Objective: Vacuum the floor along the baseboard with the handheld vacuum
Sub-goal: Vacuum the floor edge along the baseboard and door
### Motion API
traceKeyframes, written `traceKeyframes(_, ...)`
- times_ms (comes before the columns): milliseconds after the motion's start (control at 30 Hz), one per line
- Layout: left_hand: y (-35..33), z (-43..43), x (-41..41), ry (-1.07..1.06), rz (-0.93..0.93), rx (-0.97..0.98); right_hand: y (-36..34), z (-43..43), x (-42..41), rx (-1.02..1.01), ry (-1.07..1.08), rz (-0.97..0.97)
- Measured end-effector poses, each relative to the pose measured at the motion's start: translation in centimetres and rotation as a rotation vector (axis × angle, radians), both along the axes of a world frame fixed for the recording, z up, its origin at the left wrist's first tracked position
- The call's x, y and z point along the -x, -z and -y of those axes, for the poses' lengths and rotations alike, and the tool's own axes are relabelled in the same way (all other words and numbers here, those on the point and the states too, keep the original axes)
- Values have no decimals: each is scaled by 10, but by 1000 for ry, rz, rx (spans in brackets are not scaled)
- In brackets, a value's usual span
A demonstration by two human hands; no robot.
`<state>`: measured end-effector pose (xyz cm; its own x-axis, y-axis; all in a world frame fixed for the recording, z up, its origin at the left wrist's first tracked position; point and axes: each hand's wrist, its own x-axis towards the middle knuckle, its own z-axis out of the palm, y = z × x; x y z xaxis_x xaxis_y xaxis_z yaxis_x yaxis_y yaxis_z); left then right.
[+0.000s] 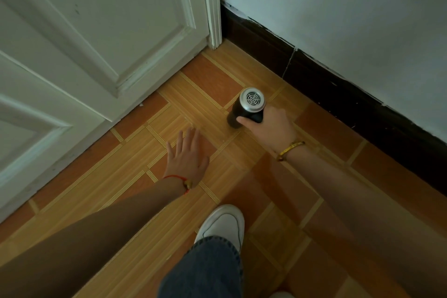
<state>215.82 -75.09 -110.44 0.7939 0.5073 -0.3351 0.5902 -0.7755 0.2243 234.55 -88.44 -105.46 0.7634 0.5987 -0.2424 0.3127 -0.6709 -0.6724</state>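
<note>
Nearest: white shoe (223,222) on the tiled floor (278,237). Left hand (187,155) ahead of it, fingers straight and spread, holding nothing, low over the tiles; contact with the floor possible but not resolvable from this angle. Right hand (268,128) further out, fingers and thumb wrapped round the dark barrel of the vacuum (246,109). Unit stands near upright, silver vent end up, nozzle end down at the floor and hidden by the body. It sits near the baseboard (326,84), not touching it. Judgement: short rigid cylinder, light enough for one hand; smooth casing could slip, so grip mid-barrel, clear of the vent. Beyond: dark baseboard meets the white door (96,43) frame at the corner, pale wall (338,7) above
</note>
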Motion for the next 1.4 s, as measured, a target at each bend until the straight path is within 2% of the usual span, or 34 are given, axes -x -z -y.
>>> traceKeyframes(167, 4, -13, 10, -28, 2, 6, 1, -27, -10, -4, 0, 49)
traceKeyframes(333, 7, -29, 17, -84, -26, -15, -1, -64, -1, 20, -108, 104)
traceKeyframes(700, 7, -53, 46, -157, -69, -27, 10, -145, 48, -82, -301, -59)
traceKeyframes(867, 10, -63, 56, -185, -123, -69, 19, -171, 66, -158, -250, -162)
traceKeyframes(1067, 6, -69, 63, -226, -82, -63, 21, -193, 78, -222, -225, -247)
traceKeyframes(1233, 3, -72, 61, -246, -91, -59, 25, -194, 77, -268, -244, -210)
traceKeyframes(1400, 0, -73, 55, -242, -84, -53, 28, -196, 71, -215, -242, -114)
